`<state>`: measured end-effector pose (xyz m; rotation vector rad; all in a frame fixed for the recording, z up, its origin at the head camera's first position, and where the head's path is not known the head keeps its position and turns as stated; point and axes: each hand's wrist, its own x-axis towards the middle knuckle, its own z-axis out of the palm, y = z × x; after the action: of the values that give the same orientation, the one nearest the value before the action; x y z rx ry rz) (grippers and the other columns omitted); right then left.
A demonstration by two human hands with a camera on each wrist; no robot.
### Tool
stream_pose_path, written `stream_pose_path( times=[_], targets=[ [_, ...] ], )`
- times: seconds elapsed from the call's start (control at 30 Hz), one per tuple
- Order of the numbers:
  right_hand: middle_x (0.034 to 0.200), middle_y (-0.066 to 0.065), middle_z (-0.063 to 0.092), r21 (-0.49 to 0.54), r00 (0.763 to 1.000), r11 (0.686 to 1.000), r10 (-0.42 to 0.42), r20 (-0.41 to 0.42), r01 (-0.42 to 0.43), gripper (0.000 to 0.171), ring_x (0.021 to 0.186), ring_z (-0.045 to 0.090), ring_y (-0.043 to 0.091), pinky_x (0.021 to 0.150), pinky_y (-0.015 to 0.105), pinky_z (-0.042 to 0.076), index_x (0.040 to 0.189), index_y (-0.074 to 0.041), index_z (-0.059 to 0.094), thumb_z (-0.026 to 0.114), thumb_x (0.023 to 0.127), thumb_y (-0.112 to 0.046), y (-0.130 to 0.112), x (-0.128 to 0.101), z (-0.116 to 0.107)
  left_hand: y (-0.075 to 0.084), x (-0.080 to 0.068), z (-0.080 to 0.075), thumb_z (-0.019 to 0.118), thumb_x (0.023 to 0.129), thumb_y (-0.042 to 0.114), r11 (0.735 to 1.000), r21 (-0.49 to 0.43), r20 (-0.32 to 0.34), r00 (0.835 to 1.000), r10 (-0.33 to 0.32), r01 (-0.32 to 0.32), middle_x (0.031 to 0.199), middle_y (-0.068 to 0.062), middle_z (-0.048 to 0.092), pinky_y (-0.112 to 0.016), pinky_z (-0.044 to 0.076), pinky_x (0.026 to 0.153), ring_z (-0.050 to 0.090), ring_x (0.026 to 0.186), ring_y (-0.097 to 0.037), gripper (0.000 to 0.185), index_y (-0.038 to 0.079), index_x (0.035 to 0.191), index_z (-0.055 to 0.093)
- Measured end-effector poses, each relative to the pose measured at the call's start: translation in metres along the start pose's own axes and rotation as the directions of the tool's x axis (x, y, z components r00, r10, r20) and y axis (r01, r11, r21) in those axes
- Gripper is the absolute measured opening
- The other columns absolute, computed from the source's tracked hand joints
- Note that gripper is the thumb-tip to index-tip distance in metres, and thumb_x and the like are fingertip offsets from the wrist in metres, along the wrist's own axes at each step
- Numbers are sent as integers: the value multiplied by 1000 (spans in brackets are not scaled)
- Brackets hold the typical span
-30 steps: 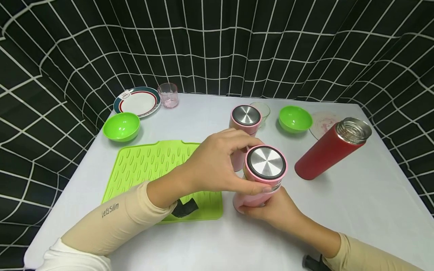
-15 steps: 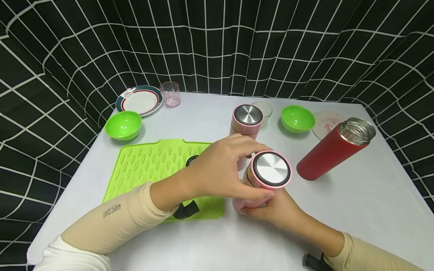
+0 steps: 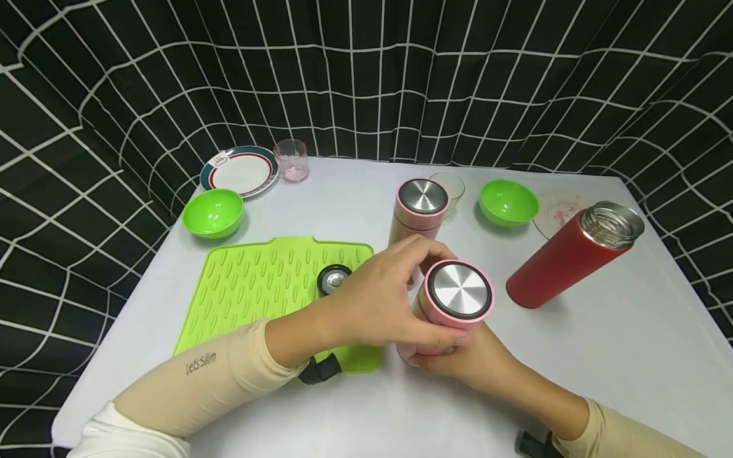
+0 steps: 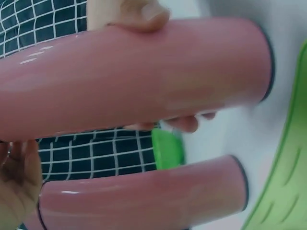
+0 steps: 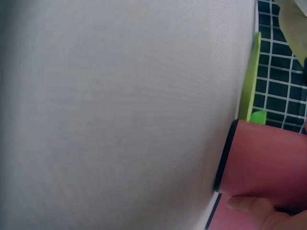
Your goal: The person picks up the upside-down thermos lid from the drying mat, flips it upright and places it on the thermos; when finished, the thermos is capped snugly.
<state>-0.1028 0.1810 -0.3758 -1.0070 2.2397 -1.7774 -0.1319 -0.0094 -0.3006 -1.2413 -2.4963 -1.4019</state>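
Low in the middle of the head view, both hands are clamped on one pink flask (image 3: 443,315). The left hand (image 3: 378,302) comes in from the left of the frame and curls its fingers and thumb round the flask's upper part, just under and beside the steel-topped lid (image 3: 460,291). The right hand (image 3: 466,356) comes up from the lower right and wraps the lower body from below. The flask is tilted off upright, its long axis leaning so the lid faces the camera and slightly right, while its base sits near the desk (image 3: 601,343) at the right edge of the green mat (image 3: 252,289). The left hand is the one at the lid end; the right hand has the base end. In the left wrist view the same flask (image 4: 139,76) runs across the frame with fingertips (image 4: 144,12) on it.

A second pink flask (image 3: 418,213) stands upright just behind, close but apart in the head view. A small round cap (image 3: 333,278) lies on the mat left of the hands. A red flask (image 3: 572,254), open-mouthed, stands at right. Two green bowls (image 3: 213,212), a plate (image 3: 240,170) and a pink glass (image 3: 291,160) lie farther back.
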Motion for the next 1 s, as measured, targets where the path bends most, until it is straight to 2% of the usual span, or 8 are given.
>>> stream_pose_path(
  times=[0.23,0.37,0.5,0.57,0.67,0.8,0.87,1.0],
  targets=[
    [83,-2,63,-13,1000,1000,23,-6,-23,47,72,60,15,63,29,52,97,-19,60,85,67,7,8,-9,2,-8,-3,9,83,73,26,978,-206,55,997,58,-45,125,6,48,-24,45,94,48,112,-4,69,12,133,51],
    [84,-3,63,-22,1000,1000,17,1,-17,47,72,60,15,63,30,52,97,-21,61,85,67,6,19,-12,1,-9,-4,14,88,68,32,987,-148,-6,998,60,-60,127,5,45,-25,45,92,47,111,-4,82,11,134,43],
    [86,-2,63,1,1000,1000,11,14,-11,45,73,60,17,64,30,52,97,-20,60,84,69,7,19,-10,0,-9,-3,17,90,65,32,990,-109,-100,992,75,-86,122,6,51,-25,47,86,50,105,-4,77,12,127,48],
    [85,-2,62,6,1000,1000,0,22,0,45,73,59,17,64,30,52,96,-19,60,83,69,8,14,-7,0,-9,-3,16,87,67,28,987,-118,-115,989,98,-111,121,5,54,-24,48,85,51,105,-5,73,12,128,51],
    [87,-3,63,-19,1000,1000,2,29,-2,43,74,59,16,65,30,52,98,-18,59,82,71,7,5,-4,-1,-9,-3,13,85,67,28,985,-82,-113,983,144,-154,123,2,55,-24,47,88,49,111,-6,80,8,135,47],
    [89,-3,63,-49,998,997,55,7,-54,45,77,60,15,67,30,53,100,-19,59,84,70,5,-1,-3,-3,-6,-1,9,87,64,40,989,18,-115,983,145,-144,123,3,50,-23,44,89,45,112,-4,87,8,132,43],
    [88,-2,62,-45,999,998,54,0,-54,47,76,59,16,66,30,52,99,-18,59,84,68,6,-1,-2,-3,-5,0,9,88,63,42,993,10,-112,986,122,-121,121,5,50,-21,44,86,47,106,-3,83,10,127,46],
    [81,-3,61,-28,999,999,44,2,-44,45,71,58,16,63,30,51,91,-19,60,83,66,11,-2,1,-2,-9,0,7,86,68,29,987,-136,-63,995,81,-89,119,7,54,-24,47,84,50,104,-4,75,12,132,51]
  ],
)
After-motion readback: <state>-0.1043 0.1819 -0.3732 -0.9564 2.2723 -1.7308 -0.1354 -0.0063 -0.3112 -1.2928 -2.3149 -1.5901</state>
